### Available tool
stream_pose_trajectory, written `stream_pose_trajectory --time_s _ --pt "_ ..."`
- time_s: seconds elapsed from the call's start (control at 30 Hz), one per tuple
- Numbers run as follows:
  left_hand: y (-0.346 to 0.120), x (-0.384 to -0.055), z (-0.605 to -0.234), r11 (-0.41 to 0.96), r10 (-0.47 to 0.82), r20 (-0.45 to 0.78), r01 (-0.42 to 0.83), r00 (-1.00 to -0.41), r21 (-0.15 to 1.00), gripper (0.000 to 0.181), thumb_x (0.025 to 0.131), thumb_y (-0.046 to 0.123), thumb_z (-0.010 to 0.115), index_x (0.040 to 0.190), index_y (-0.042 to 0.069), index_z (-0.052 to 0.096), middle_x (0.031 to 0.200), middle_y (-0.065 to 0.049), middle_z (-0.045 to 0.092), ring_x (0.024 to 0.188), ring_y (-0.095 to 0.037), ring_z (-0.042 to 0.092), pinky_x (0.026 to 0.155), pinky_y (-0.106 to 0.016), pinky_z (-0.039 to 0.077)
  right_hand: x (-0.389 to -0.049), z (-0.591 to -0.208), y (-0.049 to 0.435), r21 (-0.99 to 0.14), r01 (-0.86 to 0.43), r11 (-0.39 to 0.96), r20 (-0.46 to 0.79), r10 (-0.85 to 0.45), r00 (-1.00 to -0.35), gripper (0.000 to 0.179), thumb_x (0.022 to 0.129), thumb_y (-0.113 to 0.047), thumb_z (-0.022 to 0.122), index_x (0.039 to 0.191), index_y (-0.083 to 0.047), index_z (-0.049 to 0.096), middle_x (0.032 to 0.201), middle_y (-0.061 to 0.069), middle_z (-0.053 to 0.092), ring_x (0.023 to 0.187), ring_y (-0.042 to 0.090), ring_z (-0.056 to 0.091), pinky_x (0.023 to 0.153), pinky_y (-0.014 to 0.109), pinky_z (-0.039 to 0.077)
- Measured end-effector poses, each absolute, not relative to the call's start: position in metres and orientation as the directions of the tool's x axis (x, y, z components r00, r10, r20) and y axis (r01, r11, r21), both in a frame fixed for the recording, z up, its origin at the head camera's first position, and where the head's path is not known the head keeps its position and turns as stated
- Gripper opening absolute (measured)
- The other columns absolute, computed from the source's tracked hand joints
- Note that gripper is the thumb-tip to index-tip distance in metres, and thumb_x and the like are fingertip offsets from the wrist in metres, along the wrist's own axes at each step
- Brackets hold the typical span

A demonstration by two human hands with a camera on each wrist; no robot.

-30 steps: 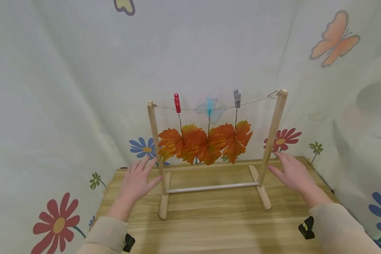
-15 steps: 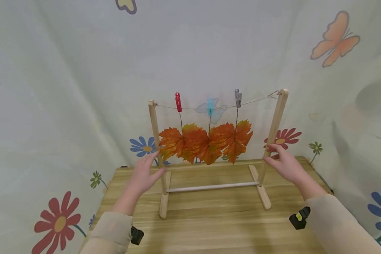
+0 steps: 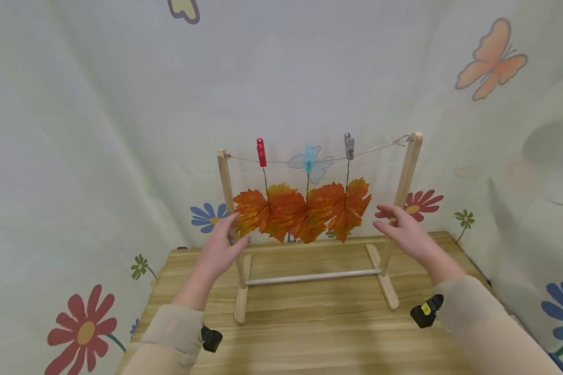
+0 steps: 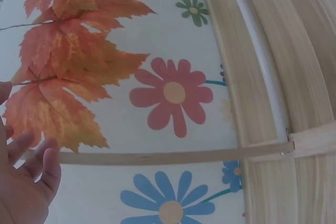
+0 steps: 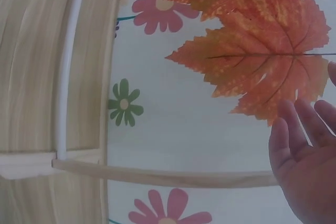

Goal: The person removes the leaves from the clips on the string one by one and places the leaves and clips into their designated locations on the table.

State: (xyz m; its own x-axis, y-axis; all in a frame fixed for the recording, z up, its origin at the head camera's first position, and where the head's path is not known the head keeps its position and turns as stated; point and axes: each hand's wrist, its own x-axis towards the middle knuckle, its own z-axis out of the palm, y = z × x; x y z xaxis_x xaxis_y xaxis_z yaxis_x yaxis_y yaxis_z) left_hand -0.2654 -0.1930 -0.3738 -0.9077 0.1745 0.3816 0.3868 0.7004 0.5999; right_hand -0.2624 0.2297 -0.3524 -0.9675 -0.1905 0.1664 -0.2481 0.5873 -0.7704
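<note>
Three orange-red artificial maple-like leaves hang by their stems, side by side and overlapping, in the head view. A red clothespin, a light blue clothespin and a grey clothespin hold them on a thin string. My left hand is in front of the left post, fingers relaxed, thumb apart, near the left leaf. Across from it, my right hand overlaps the right post, fingers slightly bent beside the right leaf. Neither hand holds anything.
The wooden stand has a white crossbar low between its feet. It stands on a wood-grain table. Behind hangs a pale curtain printed with flowers and butterflies. Small black wrist cameras sit at both cuffs.
Both hands have moved inward toward the leaves, the right one passing from outside its post to in front of it. The leaves, clothespins and stand stay in place.
</note>
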Motion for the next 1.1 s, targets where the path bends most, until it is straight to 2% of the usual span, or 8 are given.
stream_pose_trajectory --time_s 0.1,0.3,0.53,0.67,0.83,0.97,1.1 --pt "-0.187 -0.268 -0.369 0.665 0.155 0.363 0.369 -0.919 0.649 0.065 0.09 0.034 0.061 0.145 0.013 0.034 0.136 -0.01 0.043 0.091 -0.023 0.053 0.065 -0.032 0.049 -0.265 -0.35 0.225 -0.8 -0.245 0.548 0.156 -0.203 -0.967 0.063 0.095 -0.039 0.052 0.143 -0.003 0.032 0.132 0.019 0.046 0.105 0.031 0.054 0.086 0.044 0.046" --pt "-0.177 -0.275 -0.36 0.619 0.112 0.352 0.342 -0.929 0.707 0.06 0.091 0.033 0.06 0.144 0.016 0.036 0.134 -0.007 0.045 0.089 -0.023 0.055 0.061 -0.033 0.05 -0.27 -0.342 0.212 -0.83 -0.243 0.502 0.148 -0.222 -0.964 0.063 0.095 -0.039 0.053 0.143 -0.003 0.033 0.131 0.017 0.048 0.105 0.03 0.056 0.085 0.044 0.047" --pt "-0.169 -0.283 -0.356 0.579 0.079 0.329 0.312 -0.941 0.754 0.057 0.091 0.032 0.06 0.142 0.016 0.038 0.133 -0.006 0.046 0.09 -0.023 0.054 0.065 -0.033 0.05 -0.275 -0.335 0.196 -0.824 -0.254 0.506 0.151 -0.235 -0.96 0.058 0.095 -0.037 0.053 0.142 -0.006 0.036 0.131 0.015 0.049 0.102 0.027 0.057 0.084 0.044 0.047" --pt "-0.163 -0.287 -0.353 0.555 0.07 0.334 0.315 -0.94 0.77 0.057 0.091 0.031 0.061 0.142 0.017 0.038 0.133 -0.006 0.048 0.09 -0.024 0.054 0.063 -0.034 0.05 -0.279 -0.33 0.188 -0.834 -0.258 0.488 0.155 -0.242 -0.958 0.056 0.095 -0.037 0.053 0.141 -0.008 0.037 0.131 0.014 0.049 0.103 0.031 0.055 0.083 0.044 0.047" --pt "-0.156 -0.291 -0.347 0.522 0.057 0.333 0.313 -0.941 0.793 0.057 0.09 0.032 0.061 0.141 0.018 0.039 0.131 -0.002 0.05 0.088 -0.022 0.054 0.061 -0.035 0.049 -0.282 -0.321 0.176 -0.872 -0.242 0.425 0.142 -0.254 -0.957 0.053 0.096 -0.034 0.052 0.14 -0.009 0.037 0.131 0.013 0.049 0.107 0.034 0.054 0.089 0.049 0.044" --pt "-0.148 -0.29 -0.338 0.445 0.039 0.293 0.279 -0.955 0.851 0.058 0.091 0.035 0.06 0.142 0.022 0.036 0.132 0.003 0.049 0.092 -0.021 0.053 0.064 -0.036 0.049 -0.283 -0.315 0.166 -0.893 -0.243 0.379 0.144 -0.271 -0.952 0.05 0.097 -0.029 0.052 0.14 -0.007 0.038 0.132 0.015 0.048 0.107 0.038 0.055 0.094 0.051 0.041" --pt "-0.14 -0.289 -0.328 0.404 0.028 0.268 0.256 -0.963 0.878 0.059 0.091 0.036 0.059 0.143 0.024 0.035 0.132 0.005 0.048 0.093 -0.02 0.053 0.067 -0.037 0.049 -0.282 -0.31 0.157 -0.894 -0.256 0.367 0.153 -0.287 -0.946 0.047 0.096 -0.028 0.053 0.137 -0.008 0.041 0.129 0.015 0.05 0.104 0.038 0.054 0.091 0.047 0.045"
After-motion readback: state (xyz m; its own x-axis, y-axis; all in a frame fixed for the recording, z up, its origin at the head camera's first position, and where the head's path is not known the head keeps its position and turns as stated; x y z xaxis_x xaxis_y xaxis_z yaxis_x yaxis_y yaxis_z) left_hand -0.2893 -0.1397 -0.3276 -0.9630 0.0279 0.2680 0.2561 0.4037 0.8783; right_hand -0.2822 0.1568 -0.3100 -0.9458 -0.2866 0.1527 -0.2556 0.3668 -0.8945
